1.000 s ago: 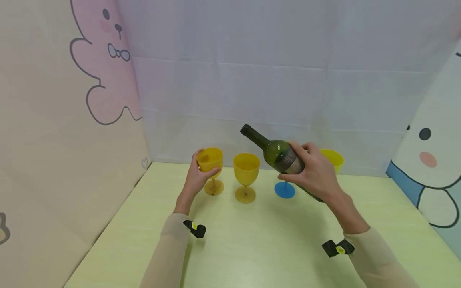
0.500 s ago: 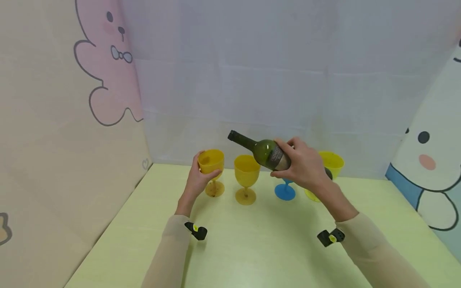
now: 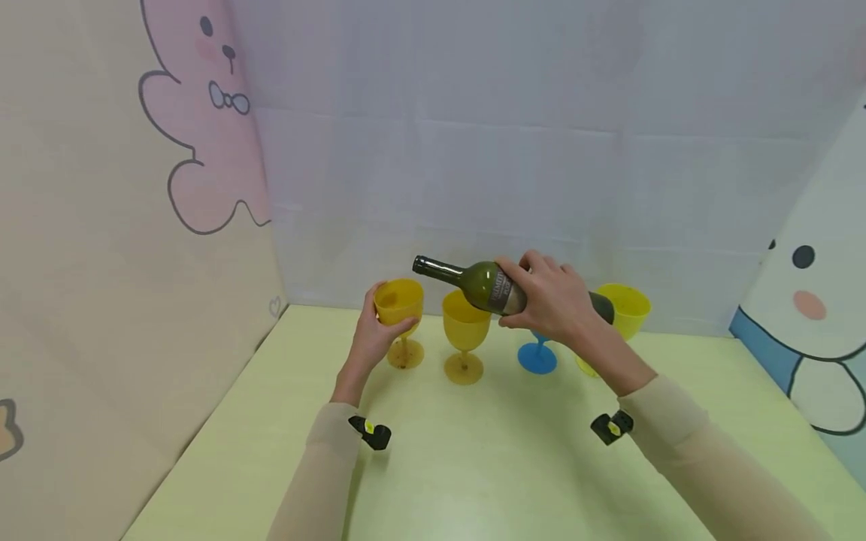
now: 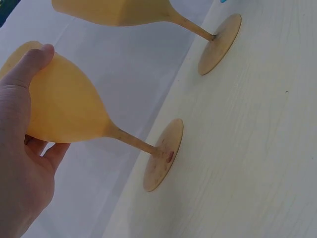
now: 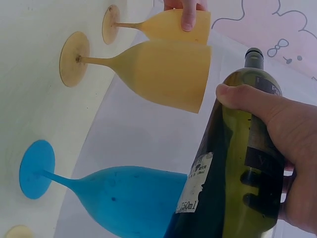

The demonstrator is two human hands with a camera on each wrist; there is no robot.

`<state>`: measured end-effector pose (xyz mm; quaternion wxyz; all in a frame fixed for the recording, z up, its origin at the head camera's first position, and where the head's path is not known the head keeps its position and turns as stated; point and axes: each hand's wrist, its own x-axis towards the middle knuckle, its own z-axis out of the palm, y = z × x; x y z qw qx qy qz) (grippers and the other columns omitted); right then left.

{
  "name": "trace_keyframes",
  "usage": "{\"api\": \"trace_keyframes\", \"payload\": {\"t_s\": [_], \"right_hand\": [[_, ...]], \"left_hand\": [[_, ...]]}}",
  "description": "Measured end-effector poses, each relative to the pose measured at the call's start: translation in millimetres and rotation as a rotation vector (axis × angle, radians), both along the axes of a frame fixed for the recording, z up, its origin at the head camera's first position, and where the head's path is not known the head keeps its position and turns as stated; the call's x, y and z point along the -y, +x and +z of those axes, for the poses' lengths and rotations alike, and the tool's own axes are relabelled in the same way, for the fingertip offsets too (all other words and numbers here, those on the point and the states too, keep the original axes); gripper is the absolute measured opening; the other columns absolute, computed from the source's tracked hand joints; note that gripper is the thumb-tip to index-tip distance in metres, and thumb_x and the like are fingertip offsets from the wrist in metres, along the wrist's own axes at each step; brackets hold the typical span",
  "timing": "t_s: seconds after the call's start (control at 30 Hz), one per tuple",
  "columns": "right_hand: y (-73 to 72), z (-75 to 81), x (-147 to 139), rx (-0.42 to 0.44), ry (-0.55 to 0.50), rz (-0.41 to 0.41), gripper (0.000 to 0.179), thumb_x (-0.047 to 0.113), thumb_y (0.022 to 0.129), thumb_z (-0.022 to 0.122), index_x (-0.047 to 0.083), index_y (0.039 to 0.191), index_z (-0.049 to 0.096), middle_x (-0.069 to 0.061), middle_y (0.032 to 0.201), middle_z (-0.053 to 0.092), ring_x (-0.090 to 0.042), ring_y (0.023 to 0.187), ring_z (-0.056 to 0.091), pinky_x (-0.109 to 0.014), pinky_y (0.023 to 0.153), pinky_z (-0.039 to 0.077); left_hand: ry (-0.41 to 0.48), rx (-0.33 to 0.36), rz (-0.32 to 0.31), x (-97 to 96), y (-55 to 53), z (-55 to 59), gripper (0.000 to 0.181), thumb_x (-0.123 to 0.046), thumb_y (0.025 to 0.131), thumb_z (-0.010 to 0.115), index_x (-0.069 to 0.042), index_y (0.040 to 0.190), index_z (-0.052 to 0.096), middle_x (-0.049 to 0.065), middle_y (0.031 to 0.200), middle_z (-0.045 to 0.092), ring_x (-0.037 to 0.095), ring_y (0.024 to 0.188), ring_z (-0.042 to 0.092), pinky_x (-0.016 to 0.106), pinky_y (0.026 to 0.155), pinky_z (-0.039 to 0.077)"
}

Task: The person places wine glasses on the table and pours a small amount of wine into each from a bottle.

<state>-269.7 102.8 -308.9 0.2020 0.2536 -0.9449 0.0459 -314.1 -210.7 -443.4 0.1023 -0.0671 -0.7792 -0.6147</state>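
My left hand point(image 3: 372, 334) grips the bowl of the leftmost orange-yellow goblet point(image 3: 399, 300), thumb in front and fingers behind; its foot stands on the table. A green wine bottle point(image 3: 482, 284) is held round its body by my right hand point(image 3: 555, 297). The bottle lies nearly level, neck to the left, its mouth just above and right of the held goblet's rim. Beneath the neck stands a second orange-yellow goblet point(image 3: 465, 330). In the right wrist view, a blue goblet point(image 5: 131, 198) stands beside the bottle, its bowl partly hidden by it. No liquid shows at the mouth.
A bright yellow goblet point(image 3: 625, 308) stands at the right end of the row, partly behind the right hand and bottle. The pale table point(image 3: 467, 458) reaches back to a white cloth backdrop point(image 3: 433, 173). Printed cartoon cloths hang on both sides.
The bottle has moved left and tipped closer to level, its mouth coming down near the leftmost goblet. My right hand has moved left with it. The left hand keeps its hold on the goblet.
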Motion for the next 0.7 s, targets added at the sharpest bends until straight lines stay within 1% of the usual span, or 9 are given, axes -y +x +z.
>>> {"api": "trace_keyframes", "payload": {"t_s": [0.17,0.37,0.47,0.7], "right_hand": [[-2.0,8.8,6.8,-0.021,0.058,0.015,0.090,0.050,0.067,0.088,0.021,0.143,0.049,-0.012,0.115,0.052,-0.029,0.099,0.053,-0.044,0.077,0.047],[-4.1,16.5,11.6,-0.037,0.132,0.027,0.090,0.051,0.068,0.088,0.023,0.143,0.048,-0.012,0.116,0.052,-0.029,0.098,0.054,-0.045,0.076,0.049],[-4.7,18.5,15.0,-0.041,0.173,0.026,0.091,0.052,0.068,0.088,0.024,0.144,0.047,-0.013,0.117,0.052,-0.030,0.097,0.053,-0.045,0.075,0.048],[-5.6,21.0,21.4,-0.049,0.272,0.023,0.092,0.049,0.068,0.088,0.024,0.146,0.046,-0.015,0.121,0.052,-0.032,0.102,0.054,-0.049,0.081,0.050]], "left_hand": [[-0.003,-0.002,-0.003,1.5,0.3,2.9,0.095,-0.041,0.078,0.084,-0.030,0.152,0.027,0.006,0.143,0.048,0.029,0.126,0.051,0.052,0.107,0.045],[0.003,-0.005,-0.010,1.8,0.3,5.2,0.096,-0.040,0.078,0.085,-0.027,0.153,0.026,0.006,0.143,0.048,0.029,0.125,0.051,0.052,0.106,0.045],[0.007,-0.006,-0.009,2.6,0.3,4.5,0.095,-0.040,0.077,0.085,-0.029,0.152,0.027,0.005,0.143,0.048,0.029,0.125,0.052,0.052,0.106,0.046],[0.017,0.002,-0.018,3.5,2.9,1.8,0.094,-0.039,0.077,0.085,-0.031,0.151,0.027,0.005,0.142,0.048,0.028,0.125,0.052,0.051,0.106,0.046]]}}
